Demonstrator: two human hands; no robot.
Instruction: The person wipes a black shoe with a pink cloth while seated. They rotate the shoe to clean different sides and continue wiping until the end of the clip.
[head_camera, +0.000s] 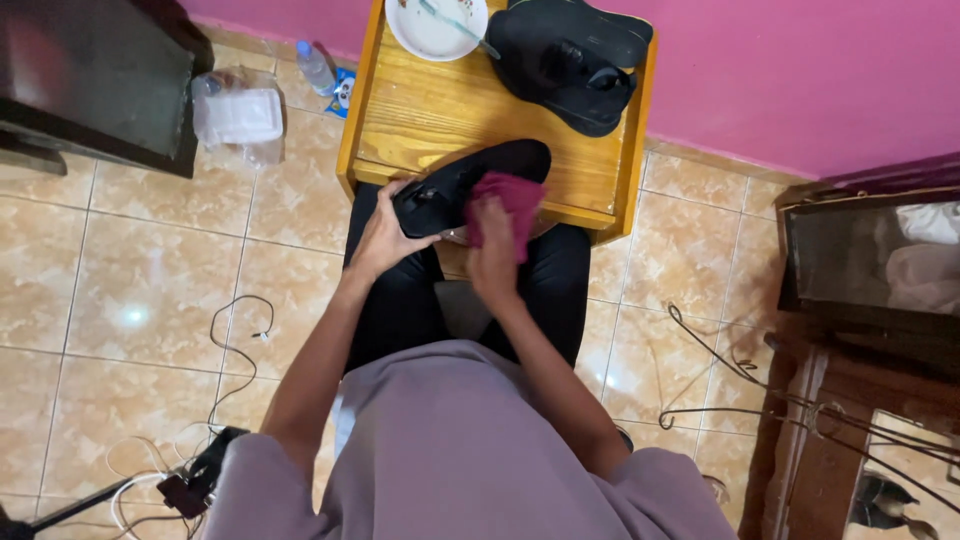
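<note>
Viewpoint: looking straight down on a seated person in a lilac top and black trousers, knees tucked against a small table.
Left hand: the left hand (385, 235) wraps firmly around the heel end of a glossy black leather shoe (470, 185), fingers curled over its opening.
Right hand: the right hand (495, 250) is closed tight on a bunched magenta cloth (515, 205), pressing it against the side of the shoe.
Where the shoe is: held just above the person's lap, its toe reaching over the near edge of the low square wooden table (480, 105).
On the table: a white round plate with a spoon (435, 25) sits at the far left corner; a pile of black footwear (570, 60) lies at the far right, overhanging the far edge.
Risk: a hard wipe could likely push the shoe out of the one-handed hold, as only the heel is gripped; a nudge to the table might tip the overhanging pile.
Edges and room: a pink wall stands close behind the table. Dark furniture crowds the right side. Loose cables (235, 345) trail over the beige tiled floor (120, 260) on the left, near a clear plastic container (238, 118) and a bottle (315, 68).
</note>
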